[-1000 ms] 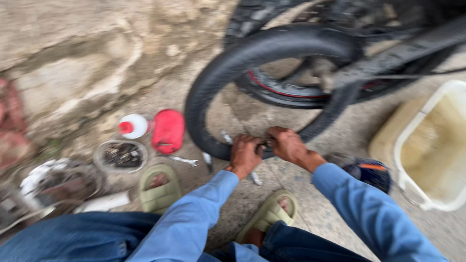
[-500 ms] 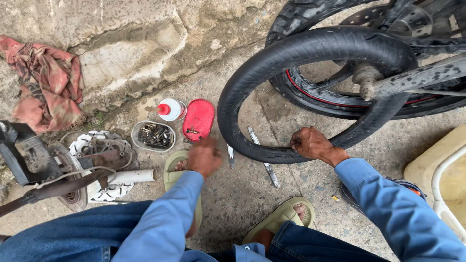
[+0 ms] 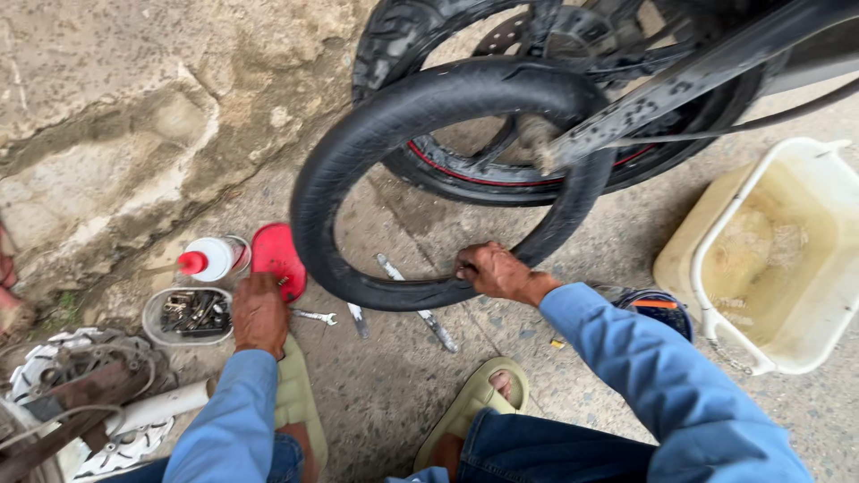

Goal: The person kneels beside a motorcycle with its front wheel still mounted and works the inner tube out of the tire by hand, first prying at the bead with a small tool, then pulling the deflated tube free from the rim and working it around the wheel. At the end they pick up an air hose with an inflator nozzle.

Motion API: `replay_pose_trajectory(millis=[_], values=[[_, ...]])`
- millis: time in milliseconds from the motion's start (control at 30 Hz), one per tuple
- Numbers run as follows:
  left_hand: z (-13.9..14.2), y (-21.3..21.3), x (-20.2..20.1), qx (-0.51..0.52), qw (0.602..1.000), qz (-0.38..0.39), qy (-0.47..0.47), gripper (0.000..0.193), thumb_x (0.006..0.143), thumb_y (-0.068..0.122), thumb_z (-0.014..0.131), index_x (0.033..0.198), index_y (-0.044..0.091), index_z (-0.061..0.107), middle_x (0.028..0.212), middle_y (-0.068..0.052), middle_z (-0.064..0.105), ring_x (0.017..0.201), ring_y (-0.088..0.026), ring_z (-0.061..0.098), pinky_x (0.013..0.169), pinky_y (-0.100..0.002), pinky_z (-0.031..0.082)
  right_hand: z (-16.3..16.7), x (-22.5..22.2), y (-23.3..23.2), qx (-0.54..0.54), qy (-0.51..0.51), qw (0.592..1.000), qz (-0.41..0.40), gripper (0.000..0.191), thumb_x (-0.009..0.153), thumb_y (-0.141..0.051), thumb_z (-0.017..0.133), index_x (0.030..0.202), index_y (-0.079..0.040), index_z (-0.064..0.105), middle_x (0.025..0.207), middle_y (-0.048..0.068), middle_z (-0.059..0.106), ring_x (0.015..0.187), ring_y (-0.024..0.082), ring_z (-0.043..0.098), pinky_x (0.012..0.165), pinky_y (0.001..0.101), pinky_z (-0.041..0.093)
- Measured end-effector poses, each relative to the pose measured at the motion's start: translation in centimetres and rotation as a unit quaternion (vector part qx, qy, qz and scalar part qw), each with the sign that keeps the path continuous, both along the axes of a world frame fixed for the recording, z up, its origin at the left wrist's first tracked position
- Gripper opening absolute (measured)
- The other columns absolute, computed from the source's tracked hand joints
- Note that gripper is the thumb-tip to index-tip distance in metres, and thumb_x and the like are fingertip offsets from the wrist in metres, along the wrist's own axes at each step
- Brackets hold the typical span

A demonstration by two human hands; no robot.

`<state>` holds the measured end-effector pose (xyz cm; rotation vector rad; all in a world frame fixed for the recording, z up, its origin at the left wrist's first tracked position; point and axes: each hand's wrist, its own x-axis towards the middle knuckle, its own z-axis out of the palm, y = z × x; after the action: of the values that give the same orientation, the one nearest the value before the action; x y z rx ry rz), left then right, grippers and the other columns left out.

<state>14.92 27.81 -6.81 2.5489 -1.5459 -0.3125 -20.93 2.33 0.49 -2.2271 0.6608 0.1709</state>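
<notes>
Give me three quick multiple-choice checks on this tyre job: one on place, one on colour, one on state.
1. Where is the right hand?
A. on the black inner tube
B. in the tub
C. on the wall

2. What colour is the lid by the left hand?
A. green
B. red
C. white

3. What is in the cream tub?
A. nothing
B. tools
C. murky water

Answers: 1 A, its grip closes on the tube's lower edge. 2 B, it is plainly red. 3 C, brownish water fills the tub.
</notes>
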Motion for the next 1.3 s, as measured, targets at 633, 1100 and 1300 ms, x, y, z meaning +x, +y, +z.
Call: replay_pose_trajectory(millis=[633,1100,1300], values=[[11.3,-16.1,-4.8,-0.572,0.648,0.18,0.469,0.012,0.107,0.002,0.051,0.108,0.006,0.04,0.111,-0.005,0.04,0.104,-0.013,0.043,0.1,-0.027,0.044,8.5,-6.4,-4.7,-0.259,-0.208,0.801,-0.498,0.044,0.091,-0.027,0.079,0.113,0.006,0.06,0.089,0.021,0.064,0.065,0.03,0.062,0.057,0.0397,0.051],[19.1,-24.2,-8.3,-0.502,0.792,0.062,0.343,0.009,0.111,0.006,0.05,0.111,0.001,0.042,0.111,-0.007,0.045,0.108,-0.018,0.05,0.104,-0.035,0.044,6.9,-13.0,-6.2,-0.197,-0.097,0.77,-0.599,0.042,0.095,-0.039,0.071,0.107,0.001,0.069,0.087,0.021,0.074,0.075,0.032,0.075,0.069,0.0443,0.057],[20.0,-23.6,-8.3,-0.542,0.731,0.041,0.413,0.013,0.115,0.013,0.048,0.118,0.004,0.04,0.114,-0.005,0.045,0.11,-0.019,0.059,0.105,-0.036,0.05,9.4,-13.3,-4.7,-0.288,-0.06,0.801,-0.521,0.041,0.096,-0.037,0.078,0.1,0.003,0.067,0.085,0.02,0.071,0.077,0.031,0.072,0.07,0.044,0.056]])
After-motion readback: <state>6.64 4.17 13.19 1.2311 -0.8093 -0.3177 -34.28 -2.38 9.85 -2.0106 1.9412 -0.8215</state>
